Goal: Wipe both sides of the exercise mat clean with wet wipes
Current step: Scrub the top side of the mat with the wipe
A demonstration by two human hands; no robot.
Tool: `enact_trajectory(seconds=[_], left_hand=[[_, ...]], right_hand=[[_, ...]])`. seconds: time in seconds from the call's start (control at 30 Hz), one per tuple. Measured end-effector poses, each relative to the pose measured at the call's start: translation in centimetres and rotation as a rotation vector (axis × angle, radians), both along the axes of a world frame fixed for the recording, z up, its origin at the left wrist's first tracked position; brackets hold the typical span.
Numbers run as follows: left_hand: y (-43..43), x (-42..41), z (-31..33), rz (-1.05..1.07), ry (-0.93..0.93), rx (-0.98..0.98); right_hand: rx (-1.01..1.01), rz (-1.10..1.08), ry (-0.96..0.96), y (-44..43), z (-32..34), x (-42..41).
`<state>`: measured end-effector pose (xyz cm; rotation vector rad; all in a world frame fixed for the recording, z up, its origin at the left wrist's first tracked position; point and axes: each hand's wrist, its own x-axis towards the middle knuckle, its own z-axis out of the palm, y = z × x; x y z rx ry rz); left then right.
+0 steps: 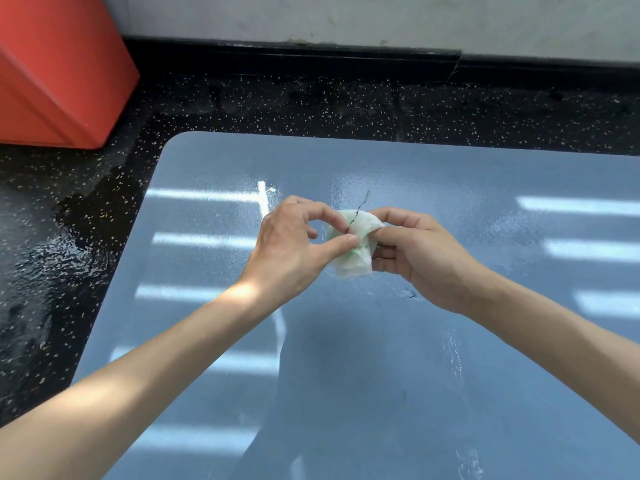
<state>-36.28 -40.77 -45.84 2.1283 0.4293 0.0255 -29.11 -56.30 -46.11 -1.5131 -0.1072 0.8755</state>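
Thumb and forefinger of left hand (291, 244) pinch crumpled white wet wipe (356, 252), green-stained. Fingers (388, 213) of right hand (419, 261) curl round its 3 o'clock side. Thin dark strand (361, 205) rises from wipe toward 12 o'clock. Wipe held between both hands over smooth blue exercise mat (381, 393), glossy, barred with light. Mat lies on black speckled floor (277, 105). Orange-red box (52, 71) at 10 o'clock. Black skirting (277, 60) and pale wall (346, 15) at 12 o'clock.
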Motion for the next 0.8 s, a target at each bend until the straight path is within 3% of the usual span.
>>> enact_trajectory(seconds=[0.2,0.37,0.5,0.67,0.8], left_hand=[[0.2,-0.1,-0.4,-0.044,0.015,-0.178],[-0.2,-0.3,-0.4,-0.087,0.011,-0.191],[-0.1,-0.4,-0.4,-0.064,-0.011,-0.261],[-0.3,-0.3,-0.5,0.087,0.120,-0.598],[-0.1,0.0,-0.4,0.152,0.157,-0.828]], right_hand=[[0.069,0.010,0.164,-0.4,0.8,0.2],[-0.102,0.011,-0.044,0.1,0.5,-0.2],[-0.082,-0.087,-0.121,0.3,0.7,-0.3],[0.020,-0.089,-0.249,0.1,1.4,-0.6],[-0.117,0.041,-0.464,-0.4,1.3,-1.3]])
